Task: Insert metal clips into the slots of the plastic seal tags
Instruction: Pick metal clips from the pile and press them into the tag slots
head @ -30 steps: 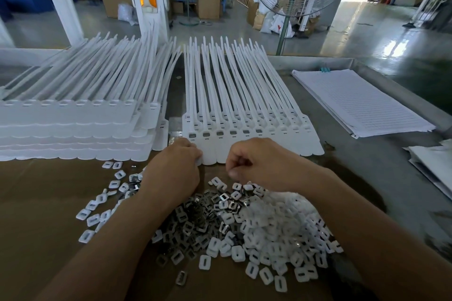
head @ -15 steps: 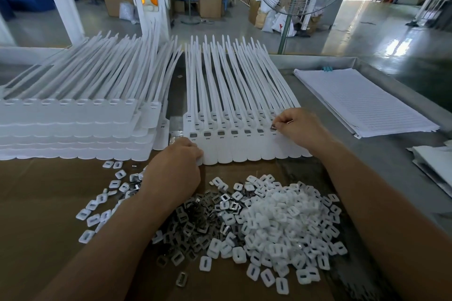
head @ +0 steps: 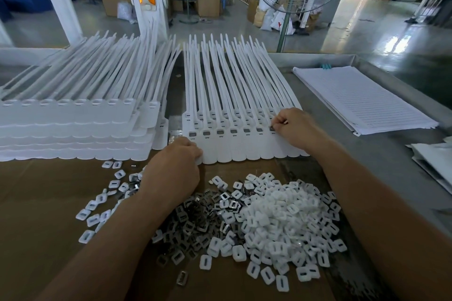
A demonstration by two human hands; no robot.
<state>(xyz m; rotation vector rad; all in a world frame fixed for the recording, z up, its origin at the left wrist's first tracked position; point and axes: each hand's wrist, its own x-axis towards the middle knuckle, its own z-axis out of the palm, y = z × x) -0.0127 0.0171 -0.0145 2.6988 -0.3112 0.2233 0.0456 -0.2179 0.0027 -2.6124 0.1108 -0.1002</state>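
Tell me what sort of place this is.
Most likely a factory assembly floor. Identical white seal tags lie in stacks on the bench, loose metal clips and plastic caps are heaped on cardboard before them, and cartons and a big floor fan stand on the concrete floor behind.

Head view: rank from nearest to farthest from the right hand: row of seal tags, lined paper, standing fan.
1. row of seal tags, under the right hand
2. lined paper, to its right
3. standing fan, far behind

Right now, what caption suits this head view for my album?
Right hand pinches a metal clip against the seal tag row, which the left hand grips.
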